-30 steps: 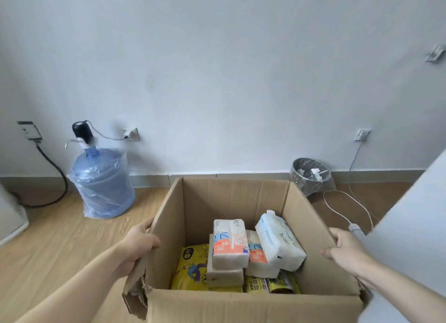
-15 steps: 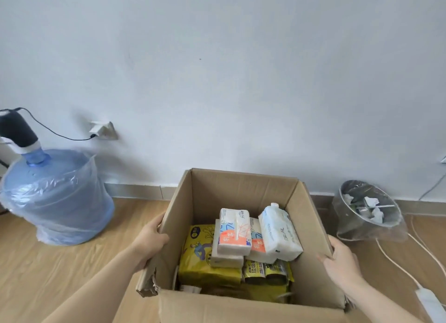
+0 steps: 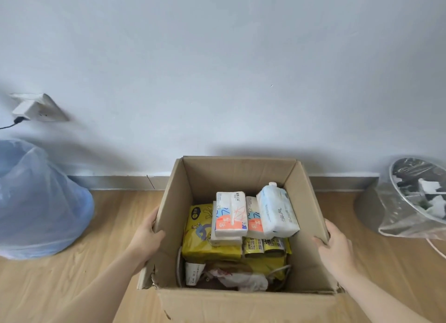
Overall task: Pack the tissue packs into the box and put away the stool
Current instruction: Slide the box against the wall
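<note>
An open cardboard box (image 3: pixel 239 173) sits low over the wooden floor, close to the wall. My left hand (image 3: pixel 147 238) grips its left wall and my right hand (image 3: pixel 334 246) grips its right wall. Inside, white tissue packs with orange and blue print (image 3: pixel 231 213) lie on top, beside a pale blue and white pack (image 3: pixel 277 210). Under them are yellow packs (image 3: pixel 205 240) and crumpled wrappers. No stool is in view.
A blue water jug in a plastic bag (image 3: pixel 36 202) stands at the left by a wall socket (image 3: pixel 36 108). A lined waste bin (image 3: pixel 415 197) with scraps stands at the right. Bare wooden floor lies between jug and box.
The box, held in both hands, has come closer to the wall and lower toward the floor. The jug has slid to the left edge and the bin to the right edge.
</note>
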